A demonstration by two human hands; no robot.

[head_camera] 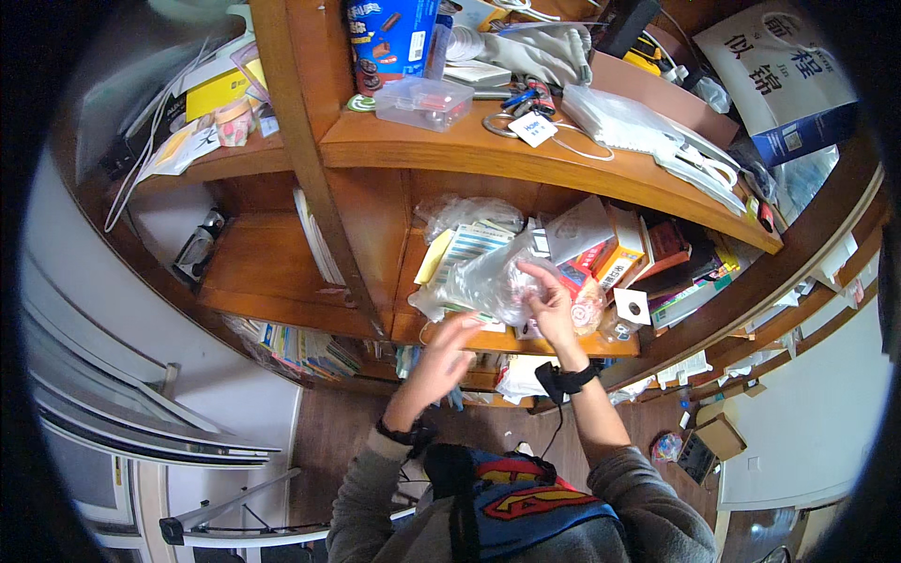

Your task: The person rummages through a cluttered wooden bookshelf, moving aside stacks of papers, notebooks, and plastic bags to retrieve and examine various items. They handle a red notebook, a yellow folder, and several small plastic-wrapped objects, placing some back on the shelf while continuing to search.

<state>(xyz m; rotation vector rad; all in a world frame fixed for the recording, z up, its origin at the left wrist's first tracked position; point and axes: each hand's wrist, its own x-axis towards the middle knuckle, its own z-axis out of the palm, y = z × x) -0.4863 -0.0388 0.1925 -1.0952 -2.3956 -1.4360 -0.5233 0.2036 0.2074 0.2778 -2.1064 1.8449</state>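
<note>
A crumpled clear plastic bag (486, 281) lies over papers on the middle shelf (486, 342) in front of me. My right hand (552, 306) is at the bag's right end, with plastic bunched between thumb and index finger; its other fingers are partly hidden. Below the bag's near edge, my left hand (445, 355) has its fingers apart and holds nothing, slightly blurred. Under the bag lie a blue-striped printed sheet (473, 243) and a yellow paper (434, 257). Just right of my right hand sits a wrapped pinkish item (586, 310).
Right on that shelf are an orange-and-white box (619, 257) and a clear container with a white square top (631, 307). Overhead, the upper shelf edge (493, 156) juts out, bearing a clear plastic case (424, 103) and keys. A wooden divider (327, 211) stands left.
</note>
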